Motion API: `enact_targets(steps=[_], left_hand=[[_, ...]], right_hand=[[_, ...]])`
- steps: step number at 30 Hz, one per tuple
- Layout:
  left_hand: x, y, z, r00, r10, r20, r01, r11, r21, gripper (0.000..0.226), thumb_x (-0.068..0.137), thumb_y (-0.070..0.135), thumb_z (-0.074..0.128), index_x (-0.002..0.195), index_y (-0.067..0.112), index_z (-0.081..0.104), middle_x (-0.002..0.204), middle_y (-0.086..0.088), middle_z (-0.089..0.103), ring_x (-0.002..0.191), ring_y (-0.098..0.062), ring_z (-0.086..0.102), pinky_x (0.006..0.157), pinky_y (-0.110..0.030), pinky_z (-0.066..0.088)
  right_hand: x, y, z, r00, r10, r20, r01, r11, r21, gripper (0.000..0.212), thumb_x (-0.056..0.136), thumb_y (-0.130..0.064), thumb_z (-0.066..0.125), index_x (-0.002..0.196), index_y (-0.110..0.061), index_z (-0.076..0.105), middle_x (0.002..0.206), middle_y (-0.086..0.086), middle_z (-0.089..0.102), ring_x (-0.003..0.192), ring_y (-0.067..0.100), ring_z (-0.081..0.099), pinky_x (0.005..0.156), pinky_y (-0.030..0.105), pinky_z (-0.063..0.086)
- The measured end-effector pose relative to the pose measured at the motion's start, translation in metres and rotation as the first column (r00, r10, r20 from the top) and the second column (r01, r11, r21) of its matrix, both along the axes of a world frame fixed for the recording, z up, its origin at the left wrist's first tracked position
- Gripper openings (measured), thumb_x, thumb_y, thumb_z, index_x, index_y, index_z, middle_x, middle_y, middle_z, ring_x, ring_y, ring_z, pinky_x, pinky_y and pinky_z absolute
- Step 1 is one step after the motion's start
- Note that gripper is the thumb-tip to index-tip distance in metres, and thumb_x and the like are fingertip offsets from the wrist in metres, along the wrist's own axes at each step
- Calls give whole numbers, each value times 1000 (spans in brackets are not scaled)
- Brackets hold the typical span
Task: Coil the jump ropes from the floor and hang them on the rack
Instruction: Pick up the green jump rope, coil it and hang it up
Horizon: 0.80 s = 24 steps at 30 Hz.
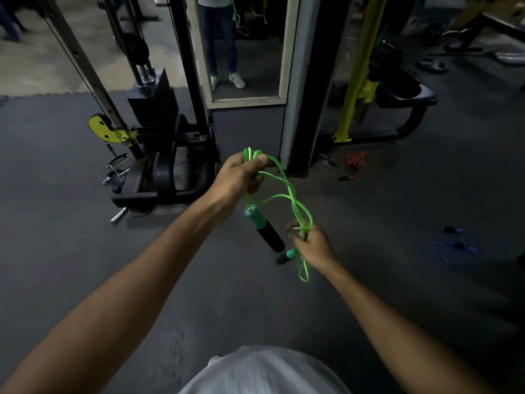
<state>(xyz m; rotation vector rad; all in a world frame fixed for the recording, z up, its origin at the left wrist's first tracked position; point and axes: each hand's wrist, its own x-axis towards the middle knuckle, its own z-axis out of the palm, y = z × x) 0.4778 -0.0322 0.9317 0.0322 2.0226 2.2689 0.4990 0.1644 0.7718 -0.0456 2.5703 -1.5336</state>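
My left hand (238, 177) is closed around a bunch of loops of the green rope (287, 191), held up in front of me over the floor (71, 223), and one handle (262, 227) dangles just below that fist. My right hand (314, 247) is lower and nearer, fingers pinched shut on the cord where it meets the second handle (287, 255), a short loop hanging under it. Ahead by the black post (308, 95) an orange rope (353, 163) lies in a heap, and a blue rope (457, 240) sprawls on the floor to my right, well apart from both hands
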Motion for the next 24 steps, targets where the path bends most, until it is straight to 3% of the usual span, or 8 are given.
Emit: enact_targets(steps=[2,4,7,9,13,17,20,24], left_hand=[[-4,-3,10,996,83,-18,-83,997,6,25,99,11,47,74,14,52,48,11,41,40,-3,34,45,-21,26],[-9,-15,16,982,182,-56,-184,982,-48,26,98,11,48,73,16,51,54,6,42,41,-2,36,43,-18,28],[-13,-35,12,959,281,-44,-284,952,-117,24,99,11,47,76,14,52,63,-1,38,42,-1,38,42,-15,29],[-14,-43,5,943,331,-31,-332,936,-117,16,100,11,45,86,7,53,63,-3,40,38,-1,41,38,-14,33],[-23,-54,-14,893,448,-38,-447,879,-167,27,98,14,47,72,16,53,49,11,51,39,0,44,43,-17,36],[-24,-61,-39,873,487,0,-476,853,-214,29,96,20,48,67,19,51,41,14,49,43,-2,42,50,-22,33],[-22,-51,-41,870,494,4,-482,851,-208,34,97,17,46,63,21,45,40,13,42,39,-1,36,44,-20,30],[-20,-39,-38,881,472,23,-459,867,-195,34,98,15,45,65,22,41,52,4,35,34,0,31,36,-15,24]], right_hand=[[2,6,-20,997,-12,82,3,994,112,20,86,-10,56,91,-28,64,84,-3,68,70,16,65,72,32,51],[7,14,-32,994,-16,107,7,996,88,10,90,-15,59,97,-22,57,85,-4,64,63,14,63,68,31,49],[14,25,-37,998,-36,-60,40,996,75,17,84,-20,67,94,-25,55,89,-12,54,74,2,60,72,26,49],[19,32,-39,997,5,-71,1,996,87,18,80,-23,71,89,-27,55,84,-12,52,72,1,55,70,23,47],[27,46,-40,999,-19,28,22,992,-125,3,86,-20,67,85,-22,67,76,-2,65,64,8,58,63,33,48],[30,42,-31,980,-157,120,188,927,-325,22,85,0,65,87,-22,71,86,2,71,64,5,64,66,25,55],[33,39,-27,962,-233,142,266,918,-295,16,77,-1,75,79,-15,67,70,-5,69,61,0,61,61,17,50],[29,35,-22,970,-237,60,244,952,-184,22,77,-5,75,81,-16,56,71,0,63,57,-3,58,57,18,48]])
